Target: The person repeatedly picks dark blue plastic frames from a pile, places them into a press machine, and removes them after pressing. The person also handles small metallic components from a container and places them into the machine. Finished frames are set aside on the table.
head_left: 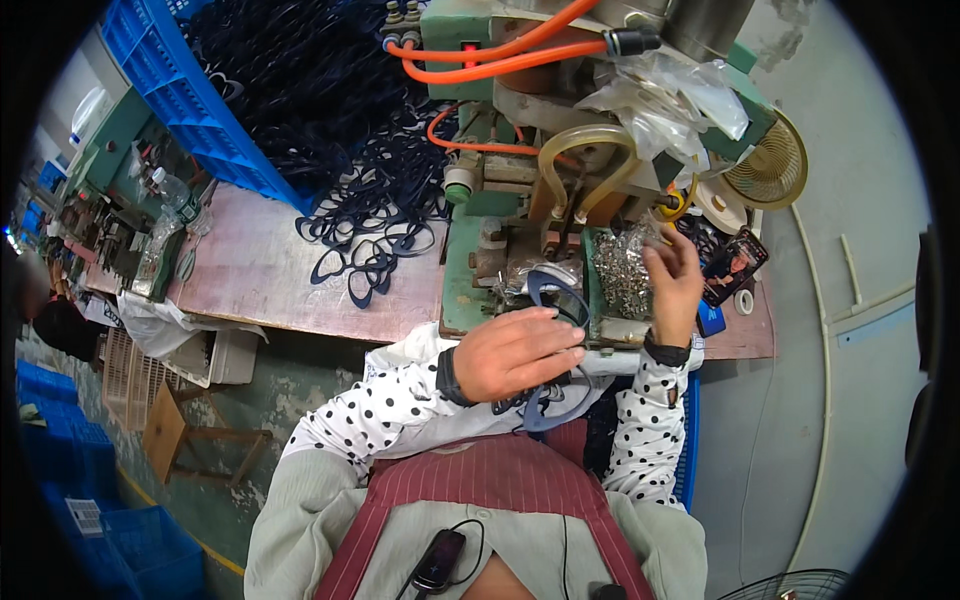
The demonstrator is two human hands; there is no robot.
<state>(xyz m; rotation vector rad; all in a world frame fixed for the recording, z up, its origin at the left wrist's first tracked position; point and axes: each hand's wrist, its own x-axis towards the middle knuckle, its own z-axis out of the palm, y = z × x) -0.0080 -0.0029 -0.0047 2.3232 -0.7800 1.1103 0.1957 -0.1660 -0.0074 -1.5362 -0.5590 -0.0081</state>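
My left hand (515, 355) is closed around a dark blue loop-shaped strap piece (556, 415), in front of a green bench press (462, 285). One loop of the piece stands up beyond my fingers toward the press head, and another hangs below them over my lap. To the right, my right hand (676, 280) is at the edge of a heap of small silvery metal fittings (622, 268). Its fingers are curled toward the thumb; whatever they pinch is too small to make out.
A large blue crate (190, 105) tips dark loop pieces (365, 250) onto the tabletop (250, 265) at left. Orange air hoses (500, 70) and a plastic bag (670, 95) hang about the machine. A phone (735, 265) and a white tape roll (743, 302) lie at right.
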